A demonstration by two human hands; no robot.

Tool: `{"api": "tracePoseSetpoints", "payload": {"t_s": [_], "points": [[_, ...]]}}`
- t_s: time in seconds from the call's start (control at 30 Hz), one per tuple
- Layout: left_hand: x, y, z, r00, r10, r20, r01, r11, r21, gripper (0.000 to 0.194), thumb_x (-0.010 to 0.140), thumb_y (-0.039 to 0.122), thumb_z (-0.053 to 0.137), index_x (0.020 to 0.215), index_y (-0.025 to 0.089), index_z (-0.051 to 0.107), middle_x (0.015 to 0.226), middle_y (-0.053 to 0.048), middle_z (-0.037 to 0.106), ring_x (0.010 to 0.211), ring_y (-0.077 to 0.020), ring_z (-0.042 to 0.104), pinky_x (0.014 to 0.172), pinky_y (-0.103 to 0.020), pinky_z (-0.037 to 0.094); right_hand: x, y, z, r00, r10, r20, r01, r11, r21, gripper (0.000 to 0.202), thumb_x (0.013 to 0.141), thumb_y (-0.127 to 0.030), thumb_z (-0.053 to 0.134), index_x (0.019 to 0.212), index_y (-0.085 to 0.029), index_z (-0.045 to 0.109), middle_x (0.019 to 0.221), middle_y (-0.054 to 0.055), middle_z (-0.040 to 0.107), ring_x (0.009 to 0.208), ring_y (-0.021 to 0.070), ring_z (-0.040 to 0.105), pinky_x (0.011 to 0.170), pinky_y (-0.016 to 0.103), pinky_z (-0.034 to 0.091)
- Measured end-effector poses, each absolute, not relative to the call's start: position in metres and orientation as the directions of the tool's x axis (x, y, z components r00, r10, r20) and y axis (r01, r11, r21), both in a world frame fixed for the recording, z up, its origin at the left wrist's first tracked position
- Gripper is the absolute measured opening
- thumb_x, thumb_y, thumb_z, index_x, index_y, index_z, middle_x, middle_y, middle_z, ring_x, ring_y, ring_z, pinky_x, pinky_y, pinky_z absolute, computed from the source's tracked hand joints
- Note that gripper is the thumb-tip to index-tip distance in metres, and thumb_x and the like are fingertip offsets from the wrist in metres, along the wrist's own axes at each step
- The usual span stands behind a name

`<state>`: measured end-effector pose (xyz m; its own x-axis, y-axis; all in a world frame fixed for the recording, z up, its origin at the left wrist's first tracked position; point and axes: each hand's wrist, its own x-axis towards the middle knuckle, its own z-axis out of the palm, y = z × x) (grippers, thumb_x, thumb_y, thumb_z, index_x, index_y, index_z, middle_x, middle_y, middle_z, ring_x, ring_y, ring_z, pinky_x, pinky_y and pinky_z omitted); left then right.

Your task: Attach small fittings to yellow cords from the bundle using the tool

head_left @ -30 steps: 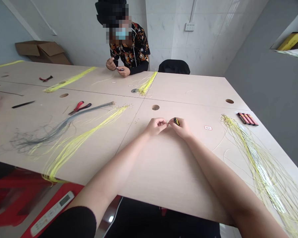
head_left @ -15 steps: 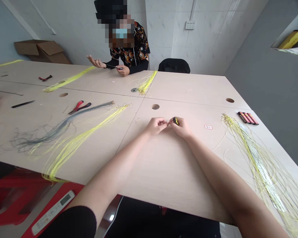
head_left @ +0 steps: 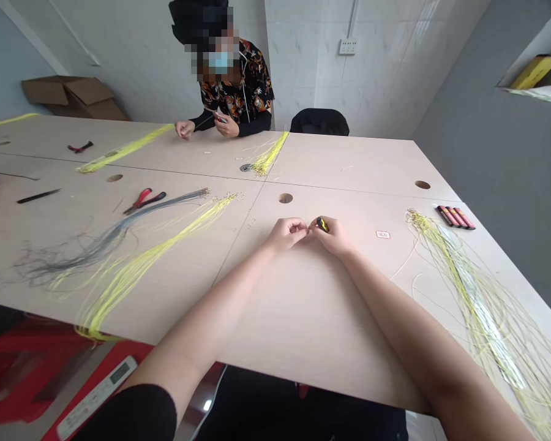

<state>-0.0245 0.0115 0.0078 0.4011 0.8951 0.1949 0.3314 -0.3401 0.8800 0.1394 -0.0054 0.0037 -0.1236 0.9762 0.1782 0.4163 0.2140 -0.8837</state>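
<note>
Over the middle of the pale table (head_left: 303, 324), my left hand (head_left: 287, 233) is closed in a pinch, on something too small to make out. My right hand (head_left: 333, 237) is wrapped round a small black and yellow tool (head_left: 322, 224), and its fingertips meet those of my left hand. To the left lie a bundle of yellow cords (head_left: 158, 254) and a bundle of grey cords (head_left: 114, 236). Another bundle of yellow cords (head_left: 459, 272) spreads out at the right. A small white label with a red edge (head_left: 382, 234) lies right of my hands.
Red-handled pliers (head_left: 143, 201) and a black blade-like tool (head_left: 39, 196) lie left. Several red tubes (head_left: 456, 217) sit at the right edge. A person (head_left: 236, 92) leans over the far side, holding a tool. Round holes, one here (head_left: 285, 198), pierce the tabletop.
The person across the table has lowered a raised hand to the tabletop. The view has shifted slightly. My hands stay together in nearly the same pose.
</note>
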Motion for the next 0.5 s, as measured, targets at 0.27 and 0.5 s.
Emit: {"api": "tracePoseSetpoints", "payload": {"t_s": [0.27, 0.5], "points": [[-0.0248, 0.0116, 0.0064, 0.404, 0.891, 0.208, 0.330, -0.354, 0.875, 0.017, 0.070, 0.029, 0.055, 0.064, 0.014, 0.060, 0.059, 0.002, 0.053, 0.052, -0.0076, 0.037, 0.052, -0.022, 0.029, 0.1397, -0.0052, 0.0032, -0.126, 0.973, 0.194, 0.403, 0.229, -0.886, 0.019, 0.070, -0.031, 0.047, 0.072, -0.017, 0.059, 0.070, 0.000, 0.060, 0.066, 0.0124, 0.049, 0.063, 0.025, 0.035], [-0.0246, 0.0118, 0.0060, 0.399, 0.893, 0.209, 0.318, -0.348, 0.882, 0.017, 0.070, 0.029, 0.055, 0.065, 0.015, 0.060, 0.062, 0.002, 0.056, 0.053, -0.0080, 0.040, 0.053, -0.022, 0.031, 0.1395, -0.0063, 0.0043, -0.122, 0.974, 0.191, 0.400, 0.224, -0.889, 0.018, 0.071, -0.031, 0.047, 0.071, -0.017, 0.058, 0.070, 0.000, 0.059, 0.066, 0.0124, 0.049, 0.064, 0.025, 0.035]]}}
